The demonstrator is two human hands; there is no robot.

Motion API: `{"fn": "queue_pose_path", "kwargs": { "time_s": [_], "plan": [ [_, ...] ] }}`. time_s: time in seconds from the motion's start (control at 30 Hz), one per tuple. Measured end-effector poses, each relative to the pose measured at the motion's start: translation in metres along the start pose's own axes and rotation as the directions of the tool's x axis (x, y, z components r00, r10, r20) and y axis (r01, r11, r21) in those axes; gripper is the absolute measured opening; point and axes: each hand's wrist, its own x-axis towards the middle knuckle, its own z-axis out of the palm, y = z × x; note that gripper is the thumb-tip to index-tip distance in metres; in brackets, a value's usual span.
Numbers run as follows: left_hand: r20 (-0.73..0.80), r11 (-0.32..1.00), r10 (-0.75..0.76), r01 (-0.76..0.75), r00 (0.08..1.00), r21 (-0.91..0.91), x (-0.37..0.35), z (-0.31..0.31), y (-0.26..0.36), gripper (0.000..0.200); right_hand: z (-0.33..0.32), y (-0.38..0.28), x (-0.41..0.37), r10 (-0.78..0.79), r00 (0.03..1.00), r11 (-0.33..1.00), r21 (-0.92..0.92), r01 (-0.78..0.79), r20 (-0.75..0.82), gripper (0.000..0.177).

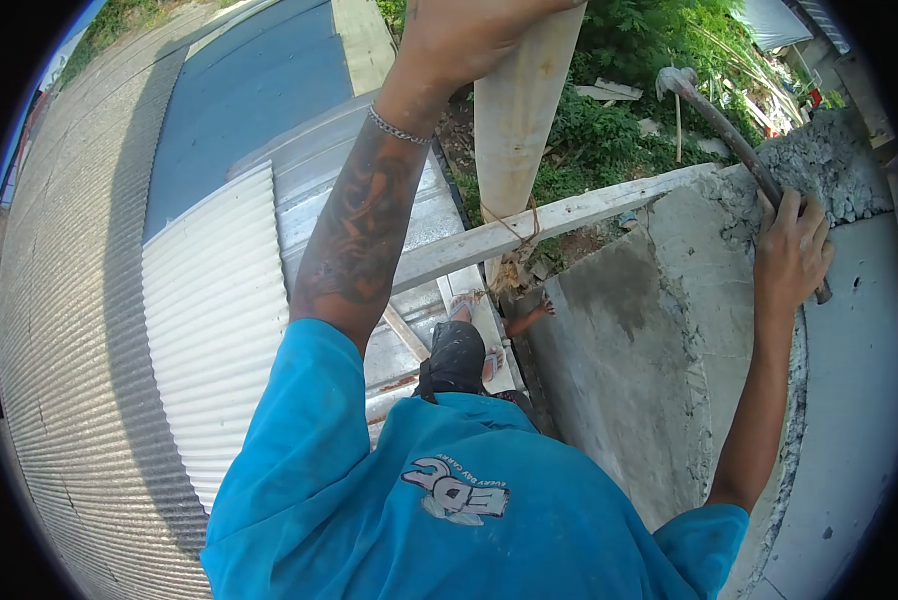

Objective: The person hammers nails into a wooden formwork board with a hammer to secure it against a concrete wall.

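Observation:
At the top edge, my left hand (469, 40) is closed on the upper part of an upright wooden post (519, 120); some of its fingers are cut off by the frame. My right hand (793, 250) grips the lower handle of a hammer (724, 130), its head raised to the upper left. Behind the hammer lies the rough, broken concrete top (834, 165) of a wall. A horizontal wooden beam (579, 215) crosses the post and reaches the wall; wire is tied around the post at the crossing.
My sandalled feet (462, 305) stand on a narrow board below. Another person's hand (539, 312) shows beside the grey wall (619, 350). Corrugated roofing (214, 300) and a blue roof sheet (254, 100) lie to the left. Plants and debris (609, 130) are on the ground beyond the beam.

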Motion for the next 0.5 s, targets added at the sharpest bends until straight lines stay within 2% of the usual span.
{"fn": "queue_pose_path", "kwargs": {
  "time_s": [0.1,0.13,0.2,0.33,0.43,0.5],
  "plan": [
    [0.072,0.997,-0.024,0.018,0.997,0.074,-0.004,-0.003,0.020,0.044,-0.006,-0.004,0.004,0.010,0.999,0.999,-0.033,-0.008,0.044,0.022],
    [-0.005,0.978,0.107,-0.104,0.994,0.183,-0.006,-0.003,0.022,0.057,-0.007,-0.005,0.004,0.000,1.000,1.000,-0.024,0.000,0.026,0.023],
    [-0.111,0.861,0.374,-0.300,0.921,0.410,-0.011,-0.003,0.016,0.085,-0.006,-0.005,0.005,-0.016,1.000,1.000,-0.013,0.016,-0.004,0.023],
    [-0.028,0.926,0.211,-0.190,0.977,0.327,-0.034,-0.020,-0.009,0.096,-0.011,-0.005,0.009,-0.026,0.999,0.999,-0.038,0.028,0.046,0.025],
    [0.066,0.962,-0.002,-0.017,0.998,0.274,-0.050,-0.028,-0.024,0.098,-0.013,-0.009,0.010,-0.022,0.993,0.999,-0.044,0.027,0.112,0.026],
    [0.087,0.971,-0.002,-0.019,0.996,0.237,-0.055,-0.025,-0.043,0.105,-0.017,-0.012,0.013,-0.021,0.990,0.999,-0.038,0.027,0.141,0.028]
  ]
}}
